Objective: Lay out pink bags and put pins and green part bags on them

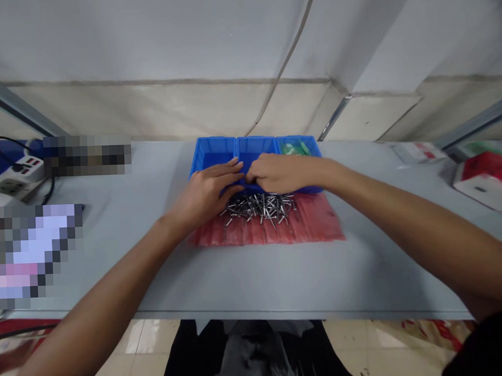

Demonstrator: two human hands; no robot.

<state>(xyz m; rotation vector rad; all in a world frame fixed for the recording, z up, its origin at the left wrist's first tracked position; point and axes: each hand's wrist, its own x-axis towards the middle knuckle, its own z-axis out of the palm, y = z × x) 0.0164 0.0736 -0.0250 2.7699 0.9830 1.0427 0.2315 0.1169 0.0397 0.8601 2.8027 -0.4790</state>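
The left hand (205, 192) and right hand (281, 173) meet, loosely curled (whether either has hold of anything is hidden), at the front rim of the blue divided bin (215, 148), with steel pop rivets (260, 208) piled at its six o'clock on a red plastic bag (320, 221).

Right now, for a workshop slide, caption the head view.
Left hand and right hand at a blue bin, above rivets on red plastic.
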